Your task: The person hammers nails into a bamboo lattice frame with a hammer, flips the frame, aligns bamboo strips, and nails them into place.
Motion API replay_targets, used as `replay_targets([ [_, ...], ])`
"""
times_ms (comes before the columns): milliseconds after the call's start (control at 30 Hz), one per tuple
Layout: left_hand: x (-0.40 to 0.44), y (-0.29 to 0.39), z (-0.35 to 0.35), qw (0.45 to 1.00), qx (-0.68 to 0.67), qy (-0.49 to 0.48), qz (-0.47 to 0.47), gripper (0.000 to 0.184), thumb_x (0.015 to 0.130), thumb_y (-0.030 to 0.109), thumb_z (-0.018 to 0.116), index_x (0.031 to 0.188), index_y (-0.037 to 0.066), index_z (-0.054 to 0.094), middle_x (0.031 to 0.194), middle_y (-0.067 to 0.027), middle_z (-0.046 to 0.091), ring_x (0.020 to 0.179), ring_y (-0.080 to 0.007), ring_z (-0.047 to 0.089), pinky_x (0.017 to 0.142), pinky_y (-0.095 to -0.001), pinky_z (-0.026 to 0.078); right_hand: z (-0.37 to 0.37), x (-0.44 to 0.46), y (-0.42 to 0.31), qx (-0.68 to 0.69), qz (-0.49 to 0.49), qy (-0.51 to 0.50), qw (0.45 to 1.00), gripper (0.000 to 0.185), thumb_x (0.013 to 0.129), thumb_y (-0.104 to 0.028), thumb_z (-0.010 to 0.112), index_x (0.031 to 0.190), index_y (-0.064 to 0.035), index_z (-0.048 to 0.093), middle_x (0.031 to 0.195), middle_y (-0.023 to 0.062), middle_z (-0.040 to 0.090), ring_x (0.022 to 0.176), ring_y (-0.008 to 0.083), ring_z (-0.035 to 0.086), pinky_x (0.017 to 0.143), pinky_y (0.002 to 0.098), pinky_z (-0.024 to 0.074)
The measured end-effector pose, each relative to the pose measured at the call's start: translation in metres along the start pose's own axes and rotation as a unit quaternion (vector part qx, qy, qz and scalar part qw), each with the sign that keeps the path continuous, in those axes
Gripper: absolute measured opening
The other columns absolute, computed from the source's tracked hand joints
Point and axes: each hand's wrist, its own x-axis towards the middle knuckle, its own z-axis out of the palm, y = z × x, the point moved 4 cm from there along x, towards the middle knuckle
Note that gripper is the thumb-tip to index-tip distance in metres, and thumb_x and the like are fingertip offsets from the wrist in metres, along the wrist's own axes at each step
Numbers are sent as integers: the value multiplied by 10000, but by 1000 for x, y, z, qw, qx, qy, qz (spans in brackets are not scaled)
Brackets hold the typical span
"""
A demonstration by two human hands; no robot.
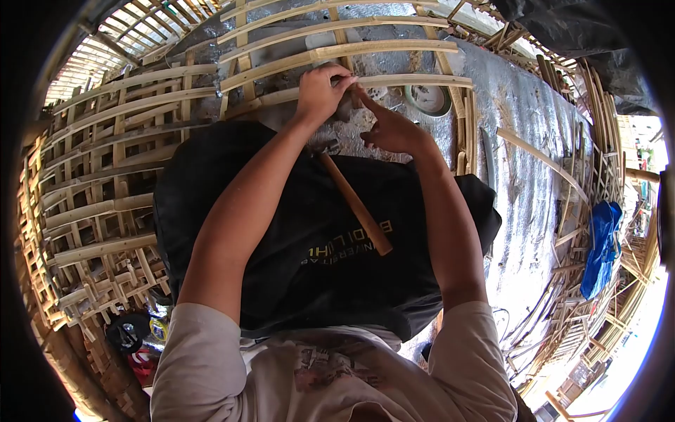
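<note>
1. Two bare hands meet at a bamboo slat [450, 81] that runs crosswise before the wearer, seen from my remote post through the head camera.
2. The left hand [325, 91] has thumb and fingers pinched together at the slat; whether they grip the wood or something small, I cannot tell.
3. Beside it, the right hand [394, 130] stretches a forefinger to the same spot, its other fingers loosely curled; I cannot make out anything in its grasp.
4. A hammer [355, 204] lies untouched on the black cloth [337, 288] over the lap, between the forearms. I read its long axis as slanting from the head, just below the hands, back toward the torso and to the right.
5. By my judgement the right hand is nearer the hammer, whose handle lies behind that hand, toward the body.
6. Beyond the right hand, a round roll [427, 100] sits close to the slat, on the silvery sheet [520, 126].
</note>
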Motion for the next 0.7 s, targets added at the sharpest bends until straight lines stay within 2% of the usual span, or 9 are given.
replay_targets([
  [67, 0, 1, -1, 1000, 13, -7, -1, 206, 853, 209, 778, 924, 17, 749, 922, -113, 745, 839, -288, 721, 768, -345, 547, -1, -1, -2, 10, 14, -10, 1000, 1016, 818, -143, 692, 1627, -210, 80, 963, 257, 722, 1015, 378, 701, 934, 443, 504],
  [167, 0, 2, -1, 999, -9, 29, 42, 162, 848, 193, 769, 888, 37, 746, 895, -100, 736, 808, -317, 707, 736, -389, 546, -2, -3, -8, -15, 18, -14, 1000, 944, 908, -70, 625, 1632, -213, 38, 1062, 213, 730, 848, 215, 739, 842, 392, 552],
  [267, 0, 0, 1, 998, -7, 36, 51, 150, 847, 177, 767, 883, 34, 741, 897, -91, 729, 814, -315, 706, 731, -390, 545, 3, 4, 5, -37, -26, 32, 998, 942, 915, -95, 642, 1631, -214, 41, 1071, 230, 726, 869, 255, 741, 851, 400, 550],
  [367, 0, 2, 1, 998, 3, 28, 52, 146, 845, 178, 769, 886, 41, 741, 899, -78, 734, 812, -313, 704, 729, -391, 545, 3, 2, 2, -98, -13, 59, 993, 941, 922, -122, 657, 1630, -230, 47, 1090, 254, 714, 889, 302, 739, 853, 418, 547],
  [467, 0, 4, 0, 998, 16, 27, 58, 149, 848, 191, 765, 892, 51, 745, 902, -62, 737, 812, -311, 703, 735, -400, 541, 2, -1, -1, -93, -4, 63, 994, 942, 917, -154, 679, 1628, -236, 66, 1057, 257, 720, 919, 350, 731, 849, 440, 545],
  [567, 0, 5, 0, 997, 42, 18, 55, 206, 848, 202, 775, 911, 10, 734, 929, -101, 734, 845, -314, 711, 760, -365, 554, -4, -9, -14, -74, 9, 83, 994, 940, 911, -180, 689, 1626, -242, 83, 977, 243, 734, 923, 380, 725, 854, 458, 540],
  [667, 0, 6, -1, 998, 43, 16, 50, 204, 857, 215, 766, 909, 21, 736, 920, -93, 734, 828, -317, 707, 742, -370, 552, -8, -11, -15, -78, 48, 126, 988, 940, 868, -296, 704, 1614, -258, 132, 1085, 316, 688, 1103, 487, 635, 965, 546, 505],
  [700, 0, 6, 0, 998, 46, 15, 49, 205, 859, 221, 763, 909, 24, 736, 920, -90, 734, 824, -317, 706, 738, -371, 551, -8, -10, -14, -92, 51, 123, 987, 942, 868, -298, 703, 1615, -256, 130, 1077, 322, 687, 1091, 492, 637, 958, 553, 507],
])
